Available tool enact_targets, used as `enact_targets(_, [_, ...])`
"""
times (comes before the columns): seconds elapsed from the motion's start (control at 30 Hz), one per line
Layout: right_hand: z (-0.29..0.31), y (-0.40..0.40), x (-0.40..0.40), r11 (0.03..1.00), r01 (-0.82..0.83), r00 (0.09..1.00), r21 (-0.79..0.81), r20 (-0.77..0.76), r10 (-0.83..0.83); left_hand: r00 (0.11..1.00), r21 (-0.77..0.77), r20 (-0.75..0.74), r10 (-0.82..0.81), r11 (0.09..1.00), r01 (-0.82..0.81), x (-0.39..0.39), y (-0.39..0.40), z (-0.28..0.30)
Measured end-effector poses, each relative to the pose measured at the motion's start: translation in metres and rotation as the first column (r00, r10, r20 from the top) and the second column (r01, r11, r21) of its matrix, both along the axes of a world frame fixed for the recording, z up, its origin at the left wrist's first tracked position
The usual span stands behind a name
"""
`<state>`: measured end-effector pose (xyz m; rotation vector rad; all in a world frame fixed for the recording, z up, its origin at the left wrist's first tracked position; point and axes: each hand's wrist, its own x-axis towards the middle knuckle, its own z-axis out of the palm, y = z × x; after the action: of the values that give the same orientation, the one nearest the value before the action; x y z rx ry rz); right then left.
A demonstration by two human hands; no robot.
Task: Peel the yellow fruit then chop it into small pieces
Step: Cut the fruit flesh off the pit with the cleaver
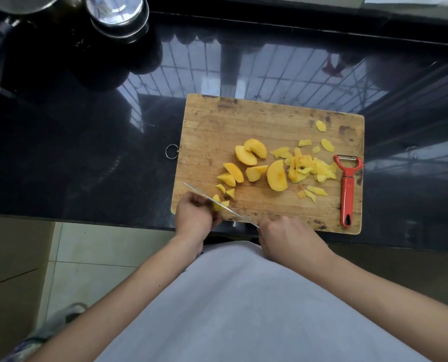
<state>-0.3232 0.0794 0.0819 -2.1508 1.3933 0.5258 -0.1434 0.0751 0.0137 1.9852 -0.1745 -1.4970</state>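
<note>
The person is standing at a glossy black table (87,152) with a worn wooden cutting board (243,121) lying near its front edge. The left hand (195,216) is sitting at the board's near left corner, its grip pinched on a small piece of yellow fruit (216,202), with the fingers curling in around it. The right hand (286,235) is closing its grip around the handle of a knife (225,208); the handle itself is hiding inside the fist, and the thin blade is running up and to the left across the piece the left hand is holding. Just beyond the blade, small cut chunks (228,190) are lying on the board, and farther in, larger peeled wedges (253,152) are sitting near the middle. To their right a heap of pale yellow peelings (311,168) is spreading out, with a few stray strips scattered around it. A red peeler (347,189) is lying along the board's right edge, its blade end pointing away from the person. A metal ring (171,151) is hanging off the board's left side. Steel containers (118,17) are standing at the far left corner of the table.
</note>
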Motion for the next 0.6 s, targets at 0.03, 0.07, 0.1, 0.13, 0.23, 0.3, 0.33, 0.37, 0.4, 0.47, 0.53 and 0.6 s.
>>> enact_targets(0.03, [-0.001, 0.000, 0.001, 1.000, -0.002, 1.000, 0.014, -0.007, 0.002, 1.000, -0.002, -0.006, 0.004, 1.000, -0.004, -0.001, -0.001, 0.000])
enact_targets(0.07, [-0.002, -0.001, 0.002, 1.000, -0.005, 1.000, 0.023, -0.010, 0.006, 1.000, -0.002, -0.012, 0.004, 1.000, -0.004, -0.001, -0.002, 0.000])
enact_targets(0.1, [-0.005, -0.002, 0.003, 1.000, -0.009, 1.000, 0.025, -0.010, 0.010, 1.000, -0.001, -0.015, 0.004, 1.000, -0.004, -0.002, -0.002, -0.001])
enact_targets(0.13, [-0.008, -0.004, 0.005, 0.999, -0.010, 1.000, 0.031, -0.008, 0.010, 1.000, 0.001, -0.011, -0.003, 1.000, 0.003, -0.002, -0.003, -0.002])
enact_targets(0.23, [-0.022, -0.010, 0.010, 0.999, 0.016, 1.000, 0.046, -0.011, -0.015, 1.000, 0.033, 0.015, -0.018, 0.999, 0.018, -0.002, -0.005, -0.003])
enact_targets(0.3, [-0.031, -0.014, 0.014, 0.995, 0.078, 0.996, 0.069, 0.043, -0.081, 0.997, 0.047, 0.040, -0.063, 0.997, 0.062, -0.001, -0.004, -0.005])
enact_targets(0.33, [-0.035, -0.016, 0.016, 0.991, 0.107, 0.990, 0.078, 0.078, -0.113, 0.994, 0.052, 0.056, -0.088, 0.995, 0.086, -0.001, -0.004, -0.005])
enact_targets(0.37, [-0.037, -0.018, 0.017, 0.989, 0.127, 0.985, 0.078, 0.104, -0.135, 0.992, 0.050, 0.069, -0.104, 0.994, 0.101, 0.000, -0.003, -0.005])
enact_targets(0.4, [-0.038, -0.019, 0.017, 0.987, 0.141, 0.982, 0.071, 0.119, -0.149, 0.989, 0.044, 0.082, -0.121, 0.992, 0.117, 0.000, -0.002, -0.006])
enact_targets(0.47, [-0.039, -0.020, 0.017, 0.986, 0.158, 0.976, 0.049, 0.140, -0.164, 0.984, 0.035, 0.103, -0.144, 0.989, 0.142, 0.004, 0.002, -0.007])
enact_targets(0.53, [-0.038, -0.017, 0.014, 0.991, 0.130, 0.980, 0.015, 0.149, -0.131, 0.984, 0.023, 0.108, -0.142, 0.990, 0.140, 0.008, 0.004, -0.006])
enact_targets(0.6, [-0.035, -0.015, 0.011, 0.997, 0.068, 0.989, -0.040, 0.133, -0.062, 0.981, 0.015, 0.138, -0.138, 0.990, 0.138, 0.015, 0.005, -0.003])
